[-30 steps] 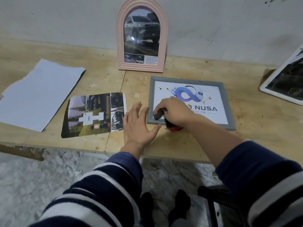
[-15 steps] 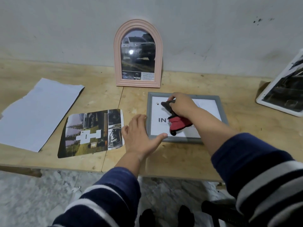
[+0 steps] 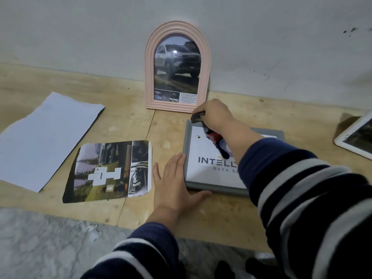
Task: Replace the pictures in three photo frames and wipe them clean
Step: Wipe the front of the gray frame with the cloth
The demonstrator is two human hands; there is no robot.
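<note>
We are bracing the grey frame (image 3: pixel 216 187), lying flat on the surface (image 3: pixel 221 222), with our flat left hand (image 3: pixel 173 182); our right hand (image 3: pixel 214 115) is gripping a red-and-black cloth (image 3: pixel 213 137). Its glazing is probably fragile, so we are steadying its rigid edges.

Wooden bench (image 3: pixel 221 224) with grey frame (image 3: pixel 186 150), pink frame (image 3: pixel 150 73), loose photo (image 3: pixel 108 170), paper (image 3: pixel 44 137).

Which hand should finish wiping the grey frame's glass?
Right. The right hand already grips the red-and-black cloth at the far corner of the grey frame, probably mid-wipe. The left hand lies flat against the frame's near-left corner, steadying it.
</note>
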